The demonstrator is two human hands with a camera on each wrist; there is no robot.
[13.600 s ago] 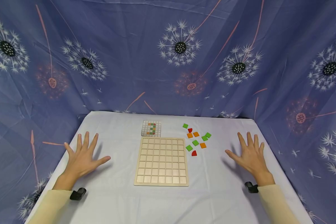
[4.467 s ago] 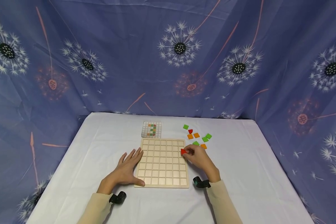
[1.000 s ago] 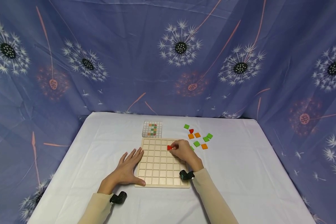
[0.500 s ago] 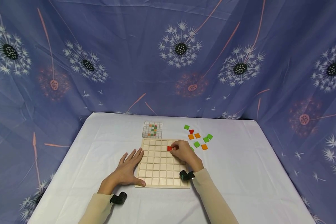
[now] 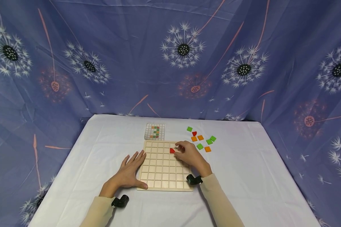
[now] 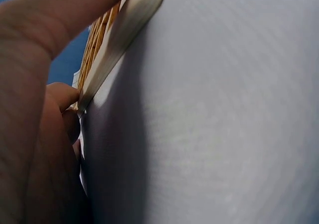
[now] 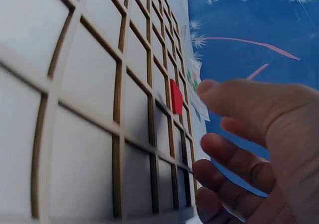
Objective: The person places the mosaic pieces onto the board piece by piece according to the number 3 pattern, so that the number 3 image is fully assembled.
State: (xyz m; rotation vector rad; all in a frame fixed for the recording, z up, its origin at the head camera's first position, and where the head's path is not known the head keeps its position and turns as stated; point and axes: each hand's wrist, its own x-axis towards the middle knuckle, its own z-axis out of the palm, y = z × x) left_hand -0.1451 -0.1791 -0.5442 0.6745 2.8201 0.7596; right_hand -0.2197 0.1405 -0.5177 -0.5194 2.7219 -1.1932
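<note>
One red piece (image 5: 172, 151) lies in a cell of the wooden board (image 5: 162, 168), maybe fully seated, hard to confirm at that steep wrist angle. Right hand (image 5: 189, 155) just beside it, fingers bent, holding nothing. Remaining: loose tiles (image 5: 200, 146) off the right edge. Left hand (image 5: 128, 173), fingers spread, rests along the left edge. Pattern card (image 5: 147, 128) limits the far edge; bench (image 5: 258, 164) rightward gives room.

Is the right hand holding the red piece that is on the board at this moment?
No, the right wrist view shows a gap between the right hand and the red piece.
</note>
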